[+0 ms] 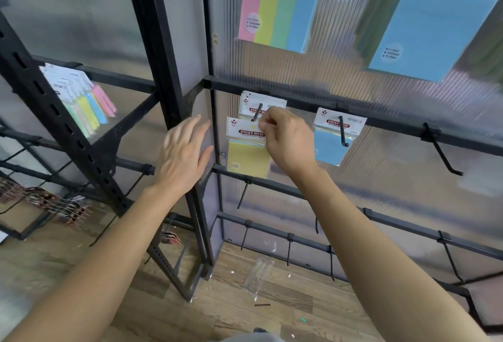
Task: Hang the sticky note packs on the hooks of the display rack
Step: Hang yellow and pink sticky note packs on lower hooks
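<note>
A yellow sticky note pack (246, 155) with a white header card hangs in front of the rack, its hole just below the tip of a black hook (256, 113). My right hand (288, 140) pinches the header's top right corner. Behind it, several packs (272, 103) sit on that same hook. A blue pack (330, 145) hangs on the hook (342, 130) to the right. My left hand (185, 153) hovers with straight fingers left of the yellow pack, holding nothing.
Empty black hooks (443, 151) stick out along the rails to the right and below. Larger multicolour (280, 6) and blue packs (432, 31) hang higher up. More packs (81, 96) hang on the left rack. A clear plastic wrapper (257, 276) lies on the wooden floor.
</note>
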Tool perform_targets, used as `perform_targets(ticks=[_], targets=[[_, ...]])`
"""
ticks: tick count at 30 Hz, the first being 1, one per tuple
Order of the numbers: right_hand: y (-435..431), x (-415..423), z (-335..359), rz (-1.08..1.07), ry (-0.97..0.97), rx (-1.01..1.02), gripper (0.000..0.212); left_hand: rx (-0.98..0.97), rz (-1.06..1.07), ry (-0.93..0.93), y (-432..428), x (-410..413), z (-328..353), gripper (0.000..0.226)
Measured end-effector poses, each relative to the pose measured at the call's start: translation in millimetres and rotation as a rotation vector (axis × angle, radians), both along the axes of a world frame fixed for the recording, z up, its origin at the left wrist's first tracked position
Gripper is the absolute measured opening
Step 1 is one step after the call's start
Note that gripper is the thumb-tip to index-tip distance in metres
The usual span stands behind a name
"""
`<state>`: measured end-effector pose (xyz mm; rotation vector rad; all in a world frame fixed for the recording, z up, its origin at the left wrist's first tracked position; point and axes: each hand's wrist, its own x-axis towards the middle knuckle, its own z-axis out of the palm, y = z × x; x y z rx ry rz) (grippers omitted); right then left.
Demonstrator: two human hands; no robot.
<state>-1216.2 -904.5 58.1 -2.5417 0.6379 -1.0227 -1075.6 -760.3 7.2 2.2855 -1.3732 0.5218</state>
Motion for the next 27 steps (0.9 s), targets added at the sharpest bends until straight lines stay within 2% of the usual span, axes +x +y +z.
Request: perform_targets(ticks=[10,17,27], targets=[[-9,16,-1,-0.159,0.104,0.029,0.015,0.007,-0.005,0.013,4,-2,-1,0.045],[-30,31,-5,-0.211,0.012,-0.141,0.012,0.027,-0.046,0.044,-7,-2,-3,0.046],[-50,44,-6,-0.317,0.015,-0.311,0.010,0.028,-0.085,0.065,-10,2,-6,0.046]])
